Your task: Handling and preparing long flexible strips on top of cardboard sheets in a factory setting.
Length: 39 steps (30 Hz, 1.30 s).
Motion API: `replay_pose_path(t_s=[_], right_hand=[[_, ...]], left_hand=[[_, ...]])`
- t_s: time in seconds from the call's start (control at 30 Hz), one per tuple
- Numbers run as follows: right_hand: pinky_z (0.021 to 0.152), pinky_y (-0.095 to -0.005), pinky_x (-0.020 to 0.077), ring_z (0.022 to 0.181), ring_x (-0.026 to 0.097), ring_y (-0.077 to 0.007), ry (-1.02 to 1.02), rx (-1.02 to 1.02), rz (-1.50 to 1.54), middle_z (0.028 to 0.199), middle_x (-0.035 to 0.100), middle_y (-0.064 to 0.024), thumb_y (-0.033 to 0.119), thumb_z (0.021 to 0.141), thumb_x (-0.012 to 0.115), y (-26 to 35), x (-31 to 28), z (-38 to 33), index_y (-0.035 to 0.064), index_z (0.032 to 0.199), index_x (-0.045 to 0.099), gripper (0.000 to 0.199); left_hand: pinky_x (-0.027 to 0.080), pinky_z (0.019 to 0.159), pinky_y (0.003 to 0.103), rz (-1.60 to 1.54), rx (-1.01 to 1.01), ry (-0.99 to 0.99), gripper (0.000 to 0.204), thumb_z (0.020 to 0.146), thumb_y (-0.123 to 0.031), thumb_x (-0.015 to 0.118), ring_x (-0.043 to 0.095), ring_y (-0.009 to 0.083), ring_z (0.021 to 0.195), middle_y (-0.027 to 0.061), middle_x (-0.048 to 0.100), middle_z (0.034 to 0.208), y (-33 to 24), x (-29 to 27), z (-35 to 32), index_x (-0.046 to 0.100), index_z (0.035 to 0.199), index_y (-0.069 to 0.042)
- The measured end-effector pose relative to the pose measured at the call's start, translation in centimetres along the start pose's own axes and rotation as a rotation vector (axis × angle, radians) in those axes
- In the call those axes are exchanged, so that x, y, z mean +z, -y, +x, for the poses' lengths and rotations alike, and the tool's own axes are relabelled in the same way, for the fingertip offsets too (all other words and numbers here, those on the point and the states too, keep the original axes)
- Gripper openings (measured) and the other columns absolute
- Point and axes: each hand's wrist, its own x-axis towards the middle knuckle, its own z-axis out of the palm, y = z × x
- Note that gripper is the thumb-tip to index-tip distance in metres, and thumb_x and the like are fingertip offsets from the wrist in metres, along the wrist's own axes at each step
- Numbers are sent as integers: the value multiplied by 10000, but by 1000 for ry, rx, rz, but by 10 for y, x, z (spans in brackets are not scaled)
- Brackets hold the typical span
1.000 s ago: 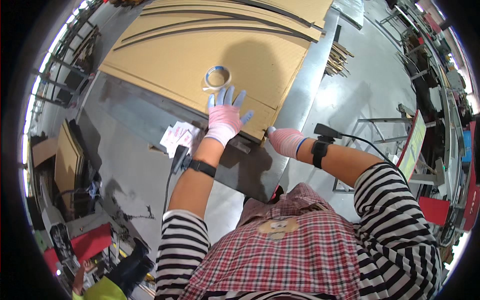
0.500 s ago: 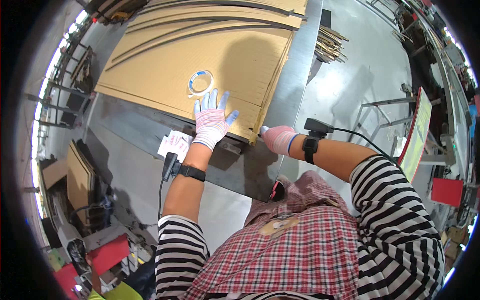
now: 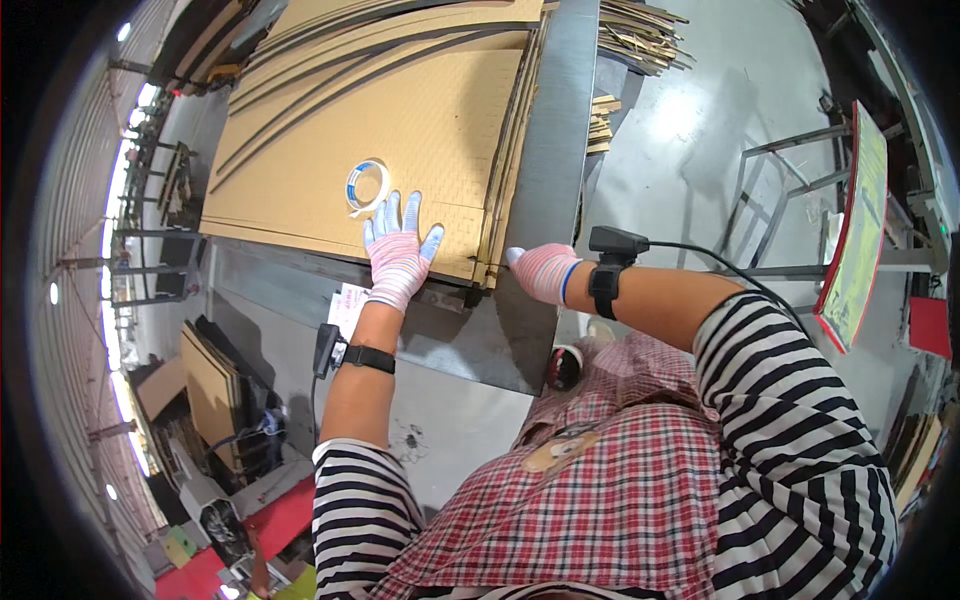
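Note:
My left hand [image 3: 400, 250], in a striped glove with pale blue fingers, lies flat with fingers spread on the near edge of a stack of tan cardboard sheets [image 3: 440, 130]. Just beyond its fingertips rests a roll of white tape [image 3: 367, 186] with a blue-printed core. My right hand [image 3: 543, 272], gloved the same way, is closed beside the stack's near right corner, over the metal table's edge. Its thumb points toward the corner. The curled fingers face away, so anything inside them is hidden.
Long dark strips [image 3: 340, 115] lie across the far part of the cardboard. The metal table [image 3: 553, 140] extends along the right. White paper slips [image 3: 346, 308] show beside my left wrist. Scrap strips [image 3: 640, 38] are piled beyond the table; a red-edged yellow-green panel [image 3: 855, 230] stands at right.
The whole view has shifted, so the table and tape appear farther left. Both hands keep nearly the same places against the cardboard stack.

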Motion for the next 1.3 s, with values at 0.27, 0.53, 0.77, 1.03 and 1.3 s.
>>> replay_pose_path(t_s=[0.27, 0.53, 0.77, 1.03, 1.3], right_hand=[[732, -463, 542, 922, 670, -352, -92, -94, 11, 1011, 680, -157, 94, 900, 486, 0, -25, -43, 59, 1100, 607, 236], [815, -433, 527, 1020, 646, -323, 69, 47, 42, 1139, 657, -111, 239, 887, 562, 41, -27, 8, 80, 1188, 620, 345], [818, -467, 519, 1039, 637, -271, 377, 134, -540, 1211, 621, -30, 198, 823, 654, 47, -26, 10, 176, 1245, 597, 427], [806, -475, 497, 988, 627, -386, -145, -11, 116, 1027, 649, -226, 208, 975, 330, 12, 11, -8, 3, 1132, 543, 335], [708, -463, 532, 896, 665, -365, -111, -95, 87, 977, 672, -196, 115, 946, 409, -14, 17, -33, 4, 1135, 530, 250]], left_hand=[[220, 1084, 548, -36, -12, 14, 690, 882, -490, 507, 285, 374, 1346, 198, 292, 1475, -1, -7, 2, 307, 1451, -154], [233, 1078, 545, -45, -22, -21, 676, 881, -515, 503, 304, 363, 1340, 187, 326, 1460, 2, -4, -2, 338, 1436, -166], [203, 1100, 540, -95, -65, 7, 696, 875, -531, 509, 284, 354, 1361, 172, 309, 1481, 8, -11, -5, 328, 1449, -183], [211, 1091, 545, -51, -18, -11, 693, 879, -521, 504, 292, 364, 1350, 189, 311, 1471, 7, -9, -4, 324, 1444, -163], [216, 1089, 549, -30, -23, 15, 699, 874, -503, 514, 284, 360, 1351, 187, 311, 1465, 0, -15, 0, 312, 1446, -157]])
